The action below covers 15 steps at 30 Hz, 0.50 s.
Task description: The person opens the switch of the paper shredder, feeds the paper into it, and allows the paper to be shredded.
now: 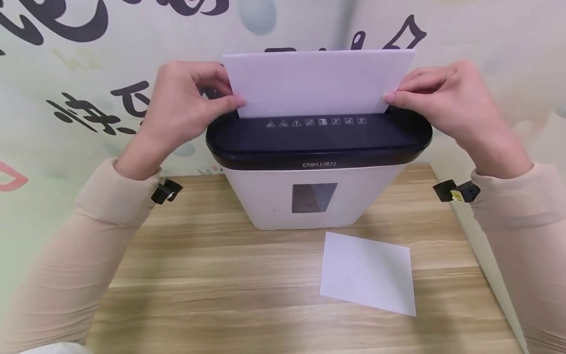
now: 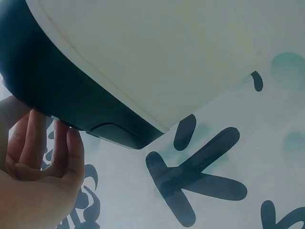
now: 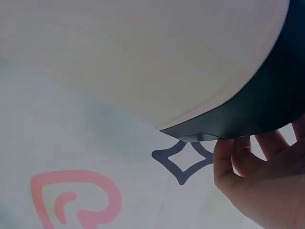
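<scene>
A sheet of white paper (image 1: 316, 83) stands upright in the top slot of a paper shredder (image 1: 318, 140) with a black head and a white bin. At the sheet's left edge my left hand (image 1: 183, 101) pinches it between thumb and fingers, low down near the slot. My right hand (image 1: 455, 103) pinches the opposite edge at about the same height. In the left wrist view the left hand (image 2: 45, 162) is beside the shredder's dark head (image 2: 62, 71); the right wrist view has the right hand (image 3: 267, 171) at the other end. The sheet's lower edge is hidden in the slot.
A smaller white sheet (image 1: 369, 275) lies flat on the wooden table (image 1: 212, 285), in front of the shredder and to the right. Behind and beside the table is a pale wall covering (image 1: 300, 24) with dark lettering. Each cuff carries a small black wrist device (image 1: 166, 191).
</scene>
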Motion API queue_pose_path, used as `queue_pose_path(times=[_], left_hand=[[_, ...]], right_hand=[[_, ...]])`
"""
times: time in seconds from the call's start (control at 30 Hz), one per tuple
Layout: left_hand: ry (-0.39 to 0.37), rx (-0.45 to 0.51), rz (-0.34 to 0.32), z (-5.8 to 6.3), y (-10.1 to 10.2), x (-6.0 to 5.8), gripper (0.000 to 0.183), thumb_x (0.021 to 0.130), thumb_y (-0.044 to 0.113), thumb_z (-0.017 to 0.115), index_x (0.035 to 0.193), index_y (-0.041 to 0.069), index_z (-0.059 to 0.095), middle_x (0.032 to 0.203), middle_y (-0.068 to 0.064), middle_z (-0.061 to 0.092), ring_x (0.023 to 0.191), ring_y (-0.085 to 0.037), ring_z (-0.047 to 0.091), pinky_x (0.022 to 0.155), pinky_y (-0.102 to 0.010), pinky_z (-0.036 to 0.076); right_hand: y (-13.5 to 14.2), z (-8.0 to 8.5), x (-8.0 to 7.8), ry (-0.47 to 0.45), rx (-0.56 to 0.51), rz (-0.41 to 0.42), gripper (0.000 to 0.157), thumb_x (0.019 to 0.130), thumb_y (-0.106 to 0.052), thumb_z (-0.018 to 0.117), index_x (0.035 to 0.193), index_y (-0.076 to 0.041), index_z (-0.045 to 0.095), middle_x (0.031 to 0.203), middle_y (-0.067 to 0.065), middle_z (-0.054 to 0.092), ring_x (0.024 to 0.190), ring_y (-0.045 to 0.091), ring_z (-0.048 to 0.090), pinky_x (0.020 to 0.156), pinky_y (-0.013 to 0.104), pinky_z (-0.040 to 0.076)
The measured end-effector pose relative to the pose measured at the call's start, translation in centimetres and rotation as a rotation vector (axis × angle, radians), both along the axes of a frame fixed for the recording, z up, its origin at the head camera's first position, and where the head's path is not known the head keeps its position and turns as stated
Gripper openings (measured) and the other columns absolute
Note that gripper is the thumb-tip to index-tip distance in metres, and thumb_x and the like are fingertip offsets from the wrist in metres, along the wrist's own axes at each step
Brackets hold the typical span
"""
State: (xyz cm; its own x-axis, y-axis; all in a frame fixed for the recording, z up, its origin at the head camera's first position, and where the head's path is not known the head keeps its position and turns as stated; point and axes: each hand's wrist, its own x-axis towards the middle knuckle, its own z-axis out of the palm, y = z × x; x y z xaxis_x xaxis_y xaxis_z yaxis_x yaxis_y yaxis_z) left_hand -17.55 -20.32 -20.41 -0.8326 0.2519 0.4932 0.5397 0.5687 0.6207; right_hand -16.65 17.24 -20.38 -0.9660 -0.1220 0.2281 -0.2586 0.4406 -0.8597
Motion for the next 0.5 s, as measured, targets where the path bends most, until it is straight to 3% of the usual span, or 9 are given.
queue_pose_path(times=[0.27,0.5], left_hand=[[0.022,-0.078,-0.025,-0.6,0.1,0.1,0.007,0.083,0.01,0.081,0.087,0.007,0.076,0.078,-0.003,0.074,0.074,-0.004,0.065,0.073,-0.019,0.042],[0.025,-0.063,-0.024,-1.1,-0.1,0.2,0.012,0.082,0.011,0.082,0.087,0.004,0.073,0.08,-0.004,0.074,0.078,-0.001,0.067,0.076,-0.019,0.045]], right_hand=[[-0.1,-0.8,-0.1,0.018,0.095,-0.034,0.022,0.08,-0.02,0.085,0.094,-0.004,0.08,0.091,-0.003,0.069,0.092,0.012,0.056,0.066,0.013,0.041],[-0.4,-1.0,-0.1,0.06,0.156,-0.052,0.021,0.079,-0.022,0.086,0.091,-0.005,0.081,0.091,-0.004,0.067,0.093,0.011,0.053,0.069,0.012,0.037]])
